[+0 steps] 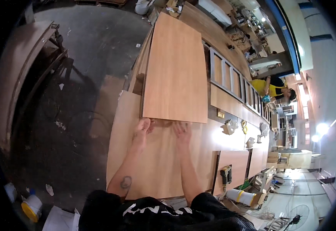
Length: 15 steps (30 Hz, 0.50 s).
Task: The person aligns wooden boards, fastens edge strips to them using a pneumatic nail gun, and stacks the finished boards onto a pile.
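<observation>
A large light-brown wood panel (177,73) stretches away from me, its near edge slightly above the board beneath. At that edge's left end, my left hand (145,127) grips the panel near the corner, with some fingers hidden. Toward the right part of the same edge, my right hand (182,131) has its fingers bent at the panel, the tips partly tucked under it. Beneath both forearms lies a wider pale wood board (158,165), which carries the panel's near end.
A grey metal ladder-like frame (229,77) lies right of the panel. Small clamps or fittings (229,127) rest beyond my right hand. A nail gun (226,175) lies on a board nearer me. A person in yellow (266,86) stands far right. A worn bench (21,77) is at left.
</observation>
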Available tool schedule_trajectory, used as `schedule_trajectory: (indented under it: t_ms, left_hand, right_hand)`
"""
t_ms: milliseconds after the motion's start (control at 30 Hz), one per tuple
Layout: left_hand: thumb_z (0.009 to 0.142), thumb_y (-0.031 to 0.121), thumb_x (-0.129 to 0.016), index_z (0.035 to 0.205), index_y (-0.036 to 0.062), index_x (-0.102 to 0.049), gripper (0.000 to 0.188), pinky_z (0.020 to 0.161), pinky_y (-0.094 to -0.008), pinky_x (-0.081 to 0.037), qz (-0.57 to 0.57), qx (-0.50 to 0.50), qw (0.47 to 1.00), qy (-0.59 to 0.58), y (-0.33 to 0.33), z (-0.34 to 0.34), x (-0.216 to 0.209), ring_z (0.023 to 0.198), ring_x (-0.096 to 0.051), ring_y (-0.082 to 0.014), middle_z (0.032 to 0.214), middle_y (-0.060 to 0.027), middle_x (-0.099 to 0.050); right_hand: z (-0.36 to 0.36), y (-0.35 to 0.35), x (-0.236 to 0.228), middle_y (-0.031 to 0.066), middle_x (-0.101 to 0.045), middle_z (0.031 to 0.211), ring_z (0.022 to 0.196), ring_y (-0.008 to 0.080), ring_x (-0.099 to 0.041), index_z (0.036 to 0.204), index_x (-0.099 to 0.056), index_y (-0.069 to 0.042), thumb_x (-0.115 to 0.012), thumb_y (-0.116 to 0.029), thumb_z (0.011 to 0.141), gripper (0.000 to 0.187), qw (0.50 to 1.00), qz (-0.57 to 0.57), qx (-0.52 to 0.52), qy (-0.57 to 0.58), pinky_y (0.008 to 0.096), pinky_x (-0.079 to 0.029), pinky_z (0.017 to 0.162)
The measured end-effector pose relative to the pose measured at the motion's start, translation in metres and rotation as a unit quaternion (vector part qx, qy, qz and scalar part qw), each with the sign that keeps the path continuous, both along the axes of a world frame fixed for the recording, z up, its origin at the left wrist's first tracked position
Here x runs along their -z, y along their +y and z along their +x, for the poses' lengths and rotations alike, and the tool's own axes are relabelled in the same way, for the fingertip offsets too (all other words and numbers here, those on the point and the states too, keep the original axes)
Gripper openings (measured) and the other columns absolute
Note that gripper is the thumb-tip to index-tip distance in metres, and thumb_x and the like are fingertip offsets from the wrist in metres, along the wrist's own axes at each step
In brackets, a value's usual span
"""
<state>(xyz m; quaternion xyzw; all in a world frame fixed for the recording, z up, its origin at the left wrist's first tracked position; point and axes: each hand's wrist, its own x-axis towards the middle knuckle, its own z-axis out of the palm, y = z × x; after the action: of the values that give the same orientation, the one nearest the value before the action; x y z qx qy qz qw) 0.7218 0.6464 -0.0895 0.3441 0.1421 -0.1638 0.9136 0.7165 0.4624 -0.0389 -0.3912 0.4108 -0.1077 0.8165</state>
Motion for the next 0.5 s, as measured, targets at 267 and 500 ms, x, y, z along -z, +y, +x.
schedule_trajectory:
  t_ms: [267, 500]
  left_hand:
    - [0.093, 0.031, -0.061, 0.089, 0.0015, -0.063, 0.03, 0.07, -0.0236, -0.047, 0.191, -0.005, 0.98, 0.048, -0.02, 0.021, -0.02, 0.075, -0.058, -0.0081, 0.082, -0.0015, -0.065]
    - [0.091, 0.023, -0.063, 0.082, 0.0017, -0.062, 0.024, 0.061, -0.0226, -0.046, 0.215, -0.052, 0.975, 0.029, -0.012, 0.083, -0.025, 0.065, -0.056, -0.0079, 0.073, -0.0032, -0.063]
  right_hand:
    - [0.004, -0.081, 0.017, 0.0189, -0.049, 0.131, 0.122, 0.0286, -0.05, 0.128, -0.043, 0.006, -0.054, -0.021, 0.097, 0.042, 0.992, -0.091, -0.018, -0.082, 0.035, -0.045, 0.106]
    - [0.052, -0.079, 0.023, 0.018, -0.06, 0.113, 0.108, 0.0272, -0.059, 0.117, -0.053, 0.005, -0.054, -0.02, 0.097, 0.032, 0.994, -0.078, -0.015, -0.075, 0.0337, -0.05, 0.101]
